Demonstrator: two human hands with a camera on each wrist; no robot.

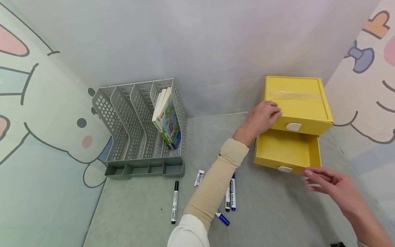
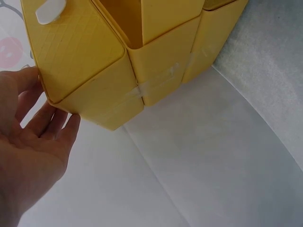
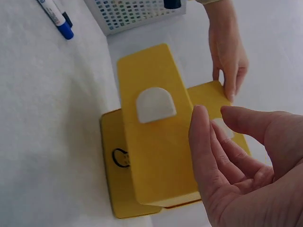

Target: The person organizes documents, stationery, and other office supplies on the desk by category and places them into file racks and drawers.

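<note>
A yellow drawer unit [image 1: 296, 99] stands at the right against the back wall, clear tape across its top. A drawer [image 1: 282, 147] below the top one is pulled out, its yellow floor showing. Both drawer fronts carry white knobs [image 1: 293, 127]. My left hand [image 1: 260, 118] rests at the top front left corner of the unit, fingertips at the edge in the left wrist view. By the right front corner of the pulled-out drawer is my right hand [image 1: 334, 187], thumb and fingers apart with nothing between them.
On the left stands a grey file rack [image 1: 139, 120] with several books [image 1: 168, 118] in its right slot. Black [image 1: 175, 202] and blue [image 1: 232, 195] markers lie on the grey table, near a small white-and-blue block [image 1: 199, 178]. A black loop [image 3: 120, 158] shows low on the unit.
</note>
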